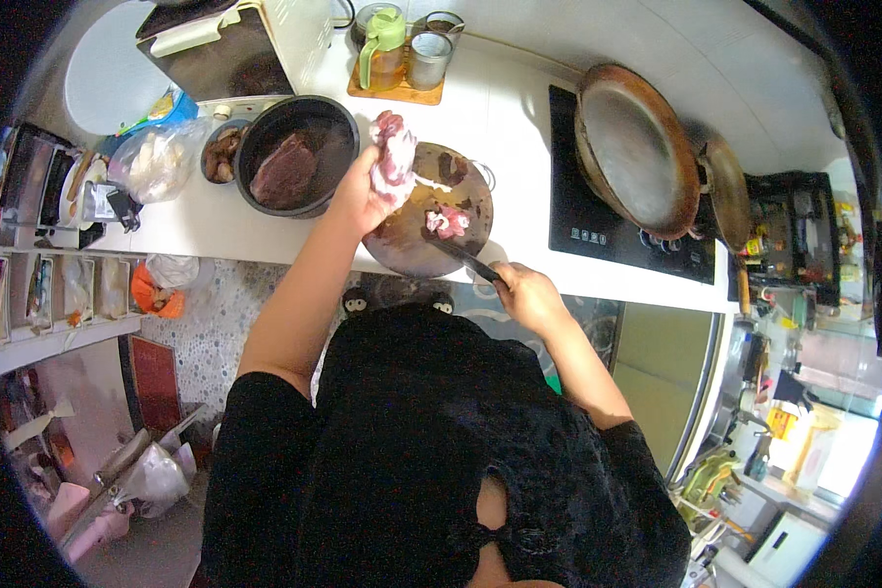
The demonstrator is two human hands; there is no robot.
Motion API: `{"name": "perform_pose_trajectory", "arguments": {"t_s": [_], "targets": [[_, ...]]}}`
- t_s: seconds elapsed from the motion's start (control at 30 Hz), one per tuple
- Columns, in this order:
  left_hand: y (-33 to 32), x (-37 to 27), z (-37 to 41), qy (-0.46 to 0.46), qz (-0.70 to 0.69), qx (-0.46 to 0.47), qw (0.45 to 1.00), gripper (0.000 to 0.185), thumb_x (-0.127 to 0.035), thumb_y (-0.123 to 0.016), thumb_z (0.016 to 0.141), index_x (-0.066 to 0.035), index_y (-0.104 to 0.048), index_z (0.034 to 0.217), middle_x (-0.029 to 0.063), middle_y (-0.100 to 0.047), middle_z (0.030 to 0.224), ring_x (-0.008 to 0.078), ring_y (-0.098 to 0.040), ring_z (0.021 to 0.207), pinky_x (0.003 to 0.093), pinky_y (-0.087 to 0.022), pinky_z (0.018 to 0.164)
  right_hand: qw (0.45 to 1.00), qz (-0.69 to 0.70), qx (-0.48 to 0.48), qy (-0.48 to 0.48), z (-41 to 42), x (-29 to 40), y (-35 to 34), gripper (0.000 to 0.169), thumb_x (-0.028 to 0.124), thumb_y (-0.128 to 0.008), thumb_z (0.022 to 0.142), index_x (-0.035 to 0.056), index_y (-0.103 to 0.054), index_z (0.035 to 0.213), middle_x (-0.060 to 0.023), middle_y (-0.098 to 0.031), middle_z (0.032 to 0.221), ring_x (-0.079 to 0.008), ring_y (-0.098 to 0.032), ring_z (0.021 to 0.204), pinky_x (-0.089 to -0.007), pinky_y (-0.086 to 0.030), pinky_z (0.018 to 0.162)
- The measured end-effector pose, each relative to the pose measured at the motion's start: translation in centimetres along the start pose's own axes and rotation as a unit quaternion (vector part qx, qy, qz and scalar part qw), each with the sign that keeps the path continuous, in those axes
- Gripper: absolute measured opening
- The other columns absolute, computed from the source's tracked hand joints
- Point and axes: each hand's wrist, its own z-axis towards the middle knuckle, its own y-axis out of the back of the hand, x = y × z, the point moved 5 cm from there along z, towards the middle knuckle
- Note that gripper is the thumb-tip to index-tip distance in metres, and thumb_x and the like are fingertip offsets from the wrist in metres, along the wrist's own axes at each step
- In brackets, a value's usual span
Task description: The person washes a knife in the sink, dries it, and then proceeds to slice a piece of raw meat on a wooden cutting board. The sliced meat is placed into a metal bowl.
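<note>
My left hand holds up a piece of raw meat, pink with white fat, above the left part of a round cutting board. A kitchen knife is in my right hand, gripped by its handle. Its blade reaches over the front of the board, with the tip beside a smaller lump of raw meat. Wet dark patches mark the board's surface. To the left stands a deep dark pot with a large slab of dark red meat inside.
Beside the pot are a small bowl of brown pieces and a clear plastic bag. At the back, an oil jug and a glass jar share a wooden tray. A large wok rests on the black cooktop at right.
</note>
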Motion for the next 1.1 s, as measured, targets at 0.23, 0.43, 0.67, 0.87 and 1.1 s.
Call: {"name": "perform_pose_trajectory", "arguments": {"t_s": [0.23,0.43,0.67,0.87,1.1], "targets": [[2.5,0.9,-7.0,0.003,-0.018,-0.038,0.999,0.039,-0.03,-0.046,0.093,-0.007,-0.051,0.124,0.008,-0.059,0.118,0.0242,-0.059,0.101,0.0421,-0.049,0.084,0.996,-0.054,-0.033,0.055,5.0,-2.4,0.4,0.019,0.009,-0.056,0.076,0.0087,-0.06,0.094,-0.0167,-0.061,0.076,-0.0366,-0.061,0.074,-0.0459,-0.049,0.065],[3.2,1.9,-8.3,0.03,-0.08,0.058,0.995,0.039,-0.033,-0.049,0.092,-0.007,-0.054,0.121,0.0062,-0.061,0.113,0.0213,-0.06,0.098,0.0391,-0.049,0.086,0.996,-0.078,-0.014,0.031,9.0,-2.7,2.2,0.015,0.013,-0.056,0.081,0.0084,-0.06,0.094,-0.0189,-0.063,0.08,-0.0361,-0.062,0.079,-0.0454,-0.049,0.069],[3.7,2.7,-7.9,0.001,0.06,-0.052,0.997,0.032,-0.023,-0.055,0.084,-0.008,-0.055,0.112,0.0063,-0.061,0.102,0.0224,-0.061,0.093,0.0412,-0.054,0.067,0.994,0.076,-0.074,-0.039,7.0,-0.2,2.3,0.021,0.009,-0.061,0.081,0.006,-0.059,0.102,-0.0225,-0.062,0.084,-0.0409,-0.061,0.081,-0.0451,-0.049,0.071],[1.3,1.2,-7.1,-0.189,0.281,-0.26,0.904,0.071,-0.001,-0.066,0.069,-0.003,-0.029,0.13,0.0149,-0.052,0.113,0.0237,-0.059,0.098,0.0436,-0.053,0.069,0.964,0.209,-0.095,-0.133,4.2,-0.3,1.3,0.019,0.01,-0.063,0.083,0.0035,-0.059,0.101,-0.0212,-0.064,0.083,-0.0355,-0.064,0.078,-0.0378,-0.049,0.069],[-1.2,1.4,-5.4,-0.487,0.644,-0.089,0.583,0.053,0.002,-0.069,0.067,-0.005,-0.049,0.115,0.0177,-0.051,0.112,0.0357,-0.053,0.102,0.0392,-0.044,0.091,0.943,0.26,-0.129,-0.161,3.1,-0.8,-0.3,0.017,0.01,-0.062,0.084,0.0042,-0.059,0.1,-0.0198,-0.064,0.083,-0.0336,-0.065,0.079,-0.0369,-0.049,0.071]]}}
